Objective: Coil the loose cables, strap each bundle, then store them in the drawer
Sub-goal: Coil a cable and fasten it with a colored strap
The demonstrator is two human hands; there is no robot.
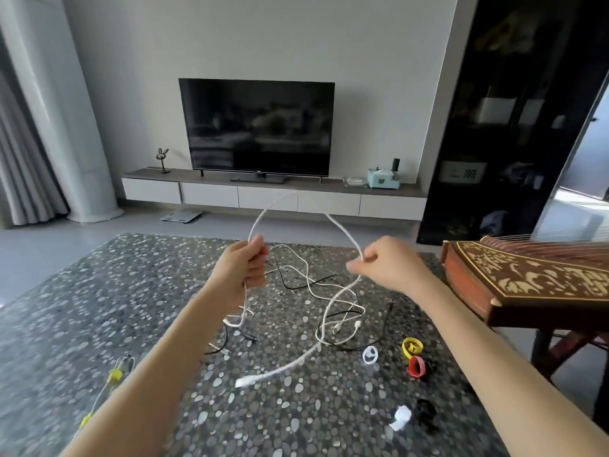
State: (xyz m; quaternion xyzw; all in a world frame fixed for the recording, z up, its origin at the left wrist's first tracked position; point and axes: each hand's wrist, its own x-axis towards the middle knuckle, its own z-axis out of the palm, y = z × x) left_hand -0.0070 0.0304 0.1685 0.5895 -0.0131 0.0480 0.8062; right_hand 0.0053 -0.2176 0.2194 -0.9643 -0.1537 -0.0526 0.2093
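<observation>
A thick white cable (342, 230) arches in the air between my two hands above the pebble-patterned table (99, 308). My left hand (245, 267) grips one part of it, with a short loop hanging below the fist. My right hand (379, 263) pinches it further along, and the rest trails down to the table, ending near the front middle. Below lies a tangle of thin white and black cables (316, 291). Straps lie at the right: a yellow one (412, 346), a red one (416, 366), a clear white ring (370, 354), a white one (401, 417) and a black one (425, 412).
A strapped bundle with yellow ties (112, 380) lies at the table's left front. A carved wooden zither (534, 278) stands on a stand at the right. Beyond the table are a TV (257, 127) and a low white cabinet with drawers (267, 196).
</observation>
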